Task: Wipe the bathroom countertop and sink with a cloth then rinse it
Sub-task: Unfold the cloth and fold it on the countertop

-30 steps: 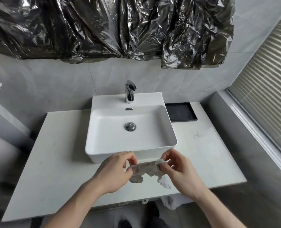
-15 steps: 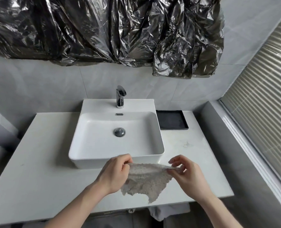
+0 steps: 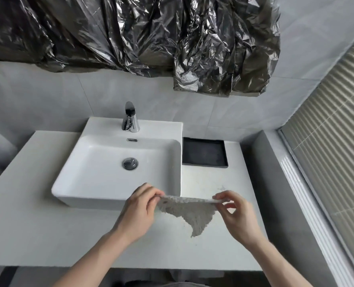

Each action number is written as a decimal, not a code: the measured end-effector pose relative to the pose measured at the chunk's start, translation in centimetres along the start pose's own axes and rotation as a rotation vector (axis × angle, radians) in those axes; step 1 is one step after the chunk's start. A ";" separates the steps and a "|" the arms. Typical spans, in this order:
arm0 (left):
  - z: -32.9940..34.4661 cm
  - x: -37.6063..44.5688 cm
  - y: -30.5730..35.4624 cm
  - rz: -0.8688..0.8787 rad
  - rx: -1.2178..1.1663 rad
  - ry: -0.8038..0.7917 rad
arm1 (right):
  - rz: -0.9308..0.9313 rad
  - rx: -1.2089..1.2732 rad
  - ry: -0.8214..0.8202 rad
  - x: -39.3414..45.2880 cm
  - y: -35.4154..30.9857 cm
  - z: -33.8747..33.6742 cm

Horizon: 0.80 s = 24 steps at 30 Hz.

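Observation:
A grey textured cloth hangs spread out between my two hands, just above the front of the white countertop. My left hand pinches its left top corner and my right hand pinches its right top corner. The cloth's lower corner points down toward the counter. The white rectangular sink sits on the counter just behind my left hand, with a chrome tap at its back and a metal drain plug in the basin.
A black tray lies on the counter right of the sink. Crumpled black plastic sheeting covers the wall above. A grey ledge and window blinds run along the right side.
The cloth was bunched between my hands; my hands have moved apart and stretched it out flat. The view has shifted right, so the sink now sits further left.

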<state>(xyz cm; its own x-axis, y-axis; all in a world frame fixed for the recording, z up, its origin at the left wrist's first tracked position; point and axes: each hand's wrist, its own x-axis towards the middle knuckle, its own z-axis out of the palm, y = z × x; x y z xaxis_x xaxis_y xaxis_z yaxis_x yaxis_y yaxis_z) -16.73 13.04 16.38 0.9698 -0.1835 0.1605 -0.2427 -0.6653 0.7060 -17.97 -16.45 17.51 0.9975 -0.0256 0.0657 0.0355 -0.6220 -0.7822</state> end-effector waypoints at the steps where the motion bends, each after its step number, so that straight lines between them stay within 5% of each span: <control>1: 0.5 0.1 0.7 0.009 -0.001 0.015 | -0.006 0.022 0.001 0.4 0.3 -0.8; 6: 4.5 -1.7 0.9 -0.048 0.032 -0.117 | 0.009 0.031 -0.074 0.6 3.6 -3.0; 15: 13.2 -7.0 -2.1 -0.328 0.075 -0.586 | 0.301 -0.211 -0.502 -5.6 15.2 0.9; 19: 14.8 -7.4 -2.2 -0.363 0.115 -0.625 | 0.366 -0.217 -0.558 -7.1 17.4 1.7; 24: 15.4 -5.6 -2.8 -0.410 0.152 -0.527 | 0.418 -0.172 -0.399 -5.1 17.8 2.2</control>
<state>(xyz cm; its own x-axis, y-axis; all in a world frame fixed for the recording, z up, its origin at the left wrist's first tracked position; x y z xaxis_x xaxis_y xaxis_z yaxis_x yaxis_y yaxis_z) -21.84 4.77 2.83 0.8529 -0.1970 -0.4836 0.1042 -0.8433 0.5272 -22.25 -25.68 1.83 0.8720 -0.0201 -0.4892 -0.3414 -0.7411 -0.5781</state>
